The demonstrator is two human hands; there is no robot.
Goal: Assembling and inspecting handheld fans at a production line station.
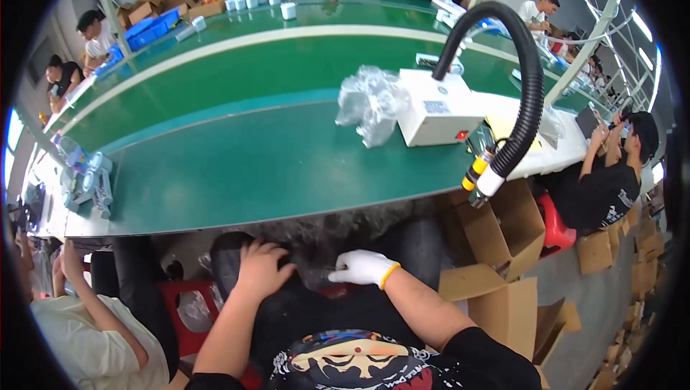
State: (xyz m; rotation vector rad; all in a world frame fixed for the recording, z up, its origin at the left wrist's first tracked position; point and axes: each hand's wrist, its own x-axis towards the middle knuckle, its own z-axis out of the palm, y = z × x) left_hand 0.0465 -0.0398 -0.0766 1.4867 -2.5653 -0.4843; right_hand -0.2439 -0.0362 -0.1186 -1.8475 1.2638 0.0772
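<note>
My left hand [262, 268] is bare and rests over my dark-trousered left leg, below the table's front edge. Its fingers are apart and I see nothing in them. Across my lap, my right hand [365, 269] wears a white glove with a yellow cuff. The gloved fingers curl toward the thumb, pointing left; whatever lies between them, if anything, is too small and dark to make out. Crumpled clear plastic [316, 228] lies in shadow under the table edge, beyond both hands.
A green worktable [287, 167] spans the front. On it stand a white machine [438, 113] with a black corrugated hose [528, 81] and a clear plastic bag [370, 103]. Open cardboard boxes [503, 225] are at my right. A co-worker [93, 318] sits close on my left.
</note>
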